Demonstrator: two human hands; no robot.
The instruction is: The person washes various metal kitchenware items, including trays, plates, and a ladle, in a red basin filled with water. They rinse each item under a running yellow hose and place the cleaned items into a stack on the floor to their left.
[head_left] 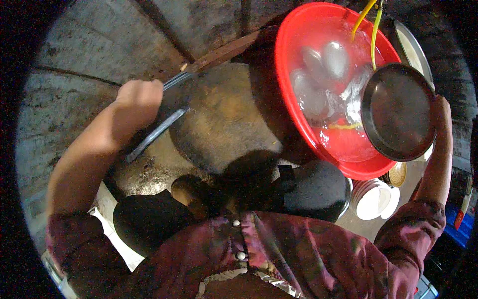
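My right hand (442,112) grips the rim of a dark round pan (398,112) and holds it tilted over the right side of a large red basin (287,74). Clear water fills the basin, with several pale, shiny oval shapes in it, too blurred to name. My left hand (142,99) is closed at the left on a dark metal piece with shiny straight edges (158,133); its kind is unclear. Between my hands lies a round, brownish stained surface (224,114).
Two yellow hoses (377,37) hang into the basin from the top. White stacked bowls (372,199) stand below the basin. A pale round pan (412,47) leans behind it. At the far right is a blue container (458,225). A worn wall (119,42) rises behind.
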